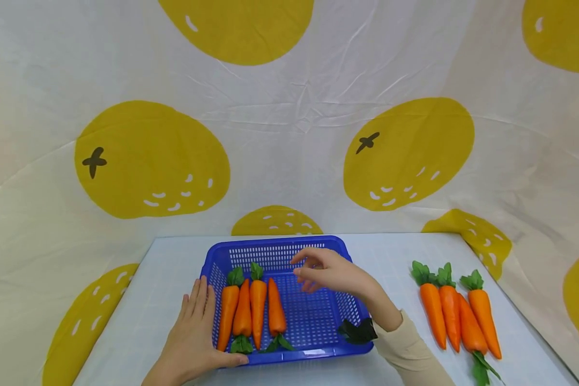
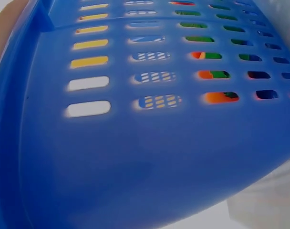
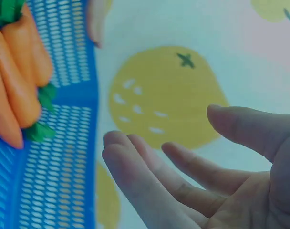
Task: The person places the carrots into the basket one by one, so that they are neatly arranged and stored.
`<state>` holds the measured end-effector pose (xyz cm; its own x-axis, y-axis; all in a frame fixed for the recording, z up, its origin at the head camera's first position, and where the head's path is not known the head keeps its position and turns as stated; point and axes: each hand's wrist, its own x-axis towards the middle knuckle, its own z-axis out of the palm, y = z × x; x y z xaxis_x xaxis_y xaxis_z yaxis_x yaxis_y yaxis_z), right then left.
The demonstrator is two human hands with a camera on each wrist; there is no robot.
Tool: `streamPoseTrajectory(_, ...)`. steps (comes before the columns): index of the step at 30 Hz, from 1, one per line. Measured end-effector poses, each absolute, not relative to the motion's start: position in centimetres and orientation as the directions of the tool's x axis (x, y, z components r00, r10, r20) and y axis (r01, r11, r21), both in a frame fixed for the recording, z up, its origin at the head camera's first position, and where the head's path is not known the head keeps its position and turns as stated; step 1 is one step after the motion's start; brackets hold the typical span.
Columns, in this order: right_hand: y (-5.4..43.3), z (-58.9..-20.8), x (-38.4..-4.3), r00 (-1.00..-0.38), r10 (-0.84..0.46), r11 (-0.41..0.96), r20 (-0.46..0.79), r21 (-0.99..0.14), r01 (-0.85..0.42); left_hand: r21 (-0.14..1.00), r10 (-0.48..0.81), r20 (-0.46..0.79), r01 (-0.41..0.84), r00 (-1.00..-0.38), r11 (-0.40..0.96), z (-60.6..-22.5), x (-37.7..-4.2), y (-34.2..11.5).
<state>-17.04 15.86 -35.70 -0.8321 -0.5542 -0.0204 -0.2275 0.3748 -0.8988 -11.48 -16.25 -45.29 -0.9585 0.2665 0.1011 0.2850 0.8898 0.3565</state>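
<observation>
A blue plastic basket [image 1: 313, 354] with slotted walls stands on the table. Several orange carrots [image 1: 276, 311] with green leaves lie side by side in its left half, some pointing away and some toward me. Along the basket's left side my left hand [image 1: 190, 332] rests with straight fingers, its thumb at the front rim. Over the basket's right part hovers my right hand [image 1: 330, 271], fingers loosely bent and holding nothing; the right wrist view shows a gap between thumb and fingers. Close up in the left wrist view is the basket wall [image 2: 135, 157], carrots partly visible through its slots.
On the table right of the basket lies a group of several more carrots [image 1: 447, 319], one with its leaves toward me. A dark object [image 1: 357, 331] sits at my right wrist. Behind the white table [image 1: 173, 257] hangs a cloth [image 1: 280, 139] printed with yellow fruit.
</observation>
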Motion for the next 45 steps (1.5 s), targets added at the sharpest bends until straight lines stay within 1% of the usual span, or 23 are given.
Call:
streamPoseTrajectory(4,18.0,-34.9,-16.3,-0.841,-0.536,0.334,0.068,-0.898,-0.286,0.356,0.276,0.116,0.299,-0.954,0.885,-45.4,-11.5,-16.3)
streamPoseTrajectory(7,19.9,-34.7,-15.7,-0.859,-0.493,0.296,0.140,-0.901,-0.316,0.356,0.281,0.127,0.308,-0.951,0.882,-45.5,-11.5,-16.3)
streamPoseTrajectory(13,23.8,-35.0,-14.3,-0.915,-0.296,0.271,0.274,-0.894,-0.356,0.372,0.283,0.112,0.304,-0.953,0.877,-45.4,-11.5,-16.1)
streamPoseTrajectory(17,26.3,-35.6,-13.3,-0.925,-0.169,0.264,0.341,-0.888,-0.376,0.378,0.279,0.075,0.286,-0.957,0.880,-45.0,-11.5,-16.2)
streamPoseTrajectory(19,27.4,-36.0,-13.0,-0.928,-0.121,0.245,0.353,-0.895,-0.373,0.369,0.282,0.064,0.285,-0.957,0.885,-44.8,-11.6,-16.2)
streamPoseTrajectory(24,29.6,-36.8,-12.5,-0.942,-0.016,0.206,0.334,-0.921,-0.330,0.335,0.290,0.045,0.288,-0.956,0.897,-44.3,-11.7,-16.4)
streamPoseTrajectory(28,31.4,-37.3,-12.2,-0.945,0.052,0.183,0.322,-0.933,-0.308,0.336,0.300,0.032,0.292,-0.954,0.895,-44.3,-11.8,-16.4)
streamPoseTrajectory(32,33.2,-37.7,-11.8,-0.943,0.101,0.155,0.317,-0.941,-0.300,0.328,0.303,0.052,0.303,-0.952,0.895,-44.8,-11.9,-16.3)
streamPoseTrajectory(36,35.0,-38.2,-11.9,-0.950,0.156,0.143,0.269,-0.958,-0.248,0.318,0.295,0.081,0.306,-0.952,0.897,-45.1,-11.8,-16.2)
streamPoseTrajectory(39,36.2,-39.0,-12.4,-0.950,0.217,0.193,0.226,-0.964,-0.185,0.334,0.292,0.101,0.309,-0.951,0.891,-45.1,-11.7,-16.2)
streamPoseTrajectory(42,37.1,-40.2,-13.0,-0.942,0.285,0.335,0.179,-0.939,-0.077,0.360,0.283,0.116,0.306,-0.952,0.881,-45.1,-11.6,-16.3)
streamPoseTrajectory(45,37.8,-41.5,-13.6,-0.931,0.347,0.467,0.111,-0.882,0.069,0.382,0.259,0.115,0.283,-0.959,0.880,-45.1,-11.5,-16.2)
